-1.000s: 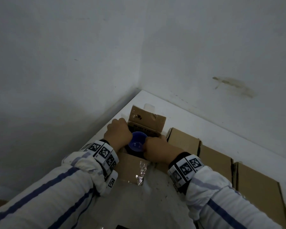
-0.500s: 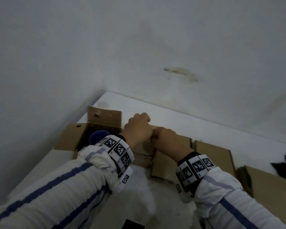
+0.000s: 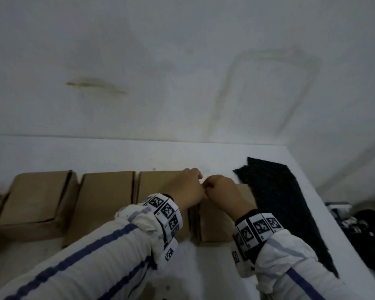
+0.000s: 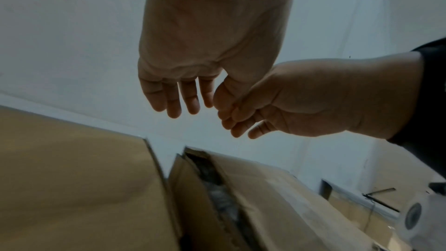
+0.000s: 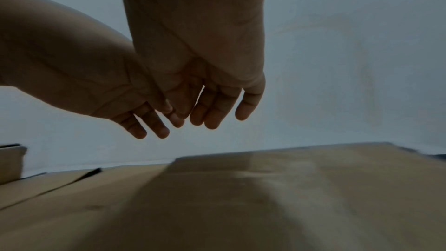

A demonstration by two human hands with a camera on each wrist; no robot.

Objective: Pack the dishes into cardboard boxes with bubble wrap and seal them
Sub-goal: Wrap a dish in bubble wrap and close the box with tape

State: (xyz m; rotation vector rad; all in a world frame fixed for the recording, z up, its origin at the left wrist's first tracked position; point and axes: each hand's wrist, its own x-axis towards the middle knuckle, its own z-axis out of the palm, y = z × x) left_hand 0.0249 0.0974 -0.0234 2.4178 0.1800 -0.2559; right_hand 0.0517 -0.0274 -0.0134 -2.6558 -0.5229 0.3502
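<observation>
Several brown cardboard boxes stand in a row on the white table [image 3: 117, 154]. My left hand [image 3: 187, 189] and right hand [image 3: 220, 191] hover side by side, touching each other, over the third box [image 3: 154, 185] and the rightmost box [image 3: 217, 221]. In the left wrist view my left hand [image 4: 178, 100] hangs with relaxed fingers and holds nothing. A gap between box flaps below it shows bubble wrap [image 4: 217, 196]. The right wrist view has my right hand [image 5: 217, 112] loose and empty above a closed box top [image 5: 241, 198]. No dish is in view.
Two more closed boxes [image 3: 37, 200] [image 3: 104, 202] sit to the left. A black textured mat [image 3: 277, 202] lies right of the boxes, with dark objects [image 3: 364, 230] near the table's right edge. White walls stand close behind.
Both hands left the open corner box holding the blue bowl and moved right along the row. The view swung right, so that box and bowl are out of sight.
</observation>
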